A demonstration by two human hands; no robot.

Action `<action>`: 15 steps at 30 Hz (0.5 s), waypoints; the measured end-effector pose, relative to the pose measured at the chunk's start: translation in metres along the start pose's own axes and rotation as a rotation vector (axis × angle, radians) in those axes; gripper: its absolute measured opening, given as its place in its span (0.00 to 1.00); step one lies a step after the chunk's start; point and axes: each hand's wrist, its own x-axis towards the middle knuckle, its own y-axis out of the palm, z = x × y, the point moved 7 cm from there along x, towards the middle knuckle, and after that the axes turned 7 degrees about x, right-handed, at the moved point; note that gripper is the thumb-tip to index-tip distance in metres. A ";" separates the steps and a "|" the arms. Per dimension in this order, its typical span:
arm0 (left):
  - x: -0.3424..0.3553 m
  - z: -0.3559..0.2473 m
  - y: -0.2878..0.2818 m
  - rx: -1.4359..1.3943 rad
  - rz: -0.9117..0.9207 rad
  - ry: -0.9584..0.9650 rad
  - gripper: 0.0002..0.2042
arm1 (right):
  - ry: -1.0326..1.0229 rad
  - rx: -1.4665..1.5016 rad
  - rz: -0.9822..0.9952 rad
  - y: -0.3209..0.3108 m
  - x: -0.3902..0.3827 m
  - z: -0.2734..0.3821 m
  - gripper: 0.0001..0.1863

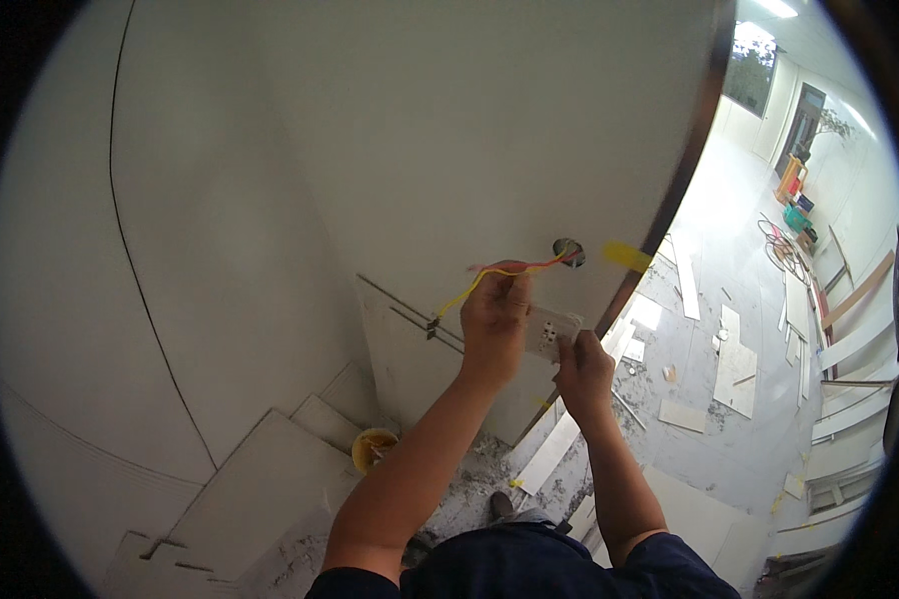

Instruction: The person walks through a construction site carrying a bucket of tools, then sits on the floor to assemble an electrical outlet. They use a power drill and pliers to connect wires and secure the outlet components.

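Note:
A round hole [569,250] in the white wall panel [529,120] has red and yellow wires [541,265] coming out of it. My left hand [494,319] is closed on these wires below and left of the hole, and a yellow end hangs leftward past my fingers. My right hand [584,379] grips a white socket plate [549,329] by its right part, with the plate's left part beside my left hand. A strip of yellow tape [624,256] sticks to the wall right of the hole.
Board offcuts [734,374] litter the floor to the right; cable coils [781,245] and stacked items [799,210] lie farther back. Boards [260,469] lean at lower left beside a yellow bucket [372,449]. A dark edge [689,140] ends the wall panel.

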 end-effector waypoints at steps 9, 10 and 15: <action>-0.050 0.078 -0.067 0.483 -0.010 0.052 0.14 | 0.186 0.352 0.102 0.037 -0.024 -0.024 0.10; -0.060 0.091 -0.084 0.480 0.040 -0.058 0.13 | 0.191 0.354 0.157 0.053 -0.031 -0.022 0.09; -0.162 0.170 -0.171 0.532 0.042 -0.420 0.15 | 0.318 0.207 0.682 0.124 -0.110 -0.079 0.17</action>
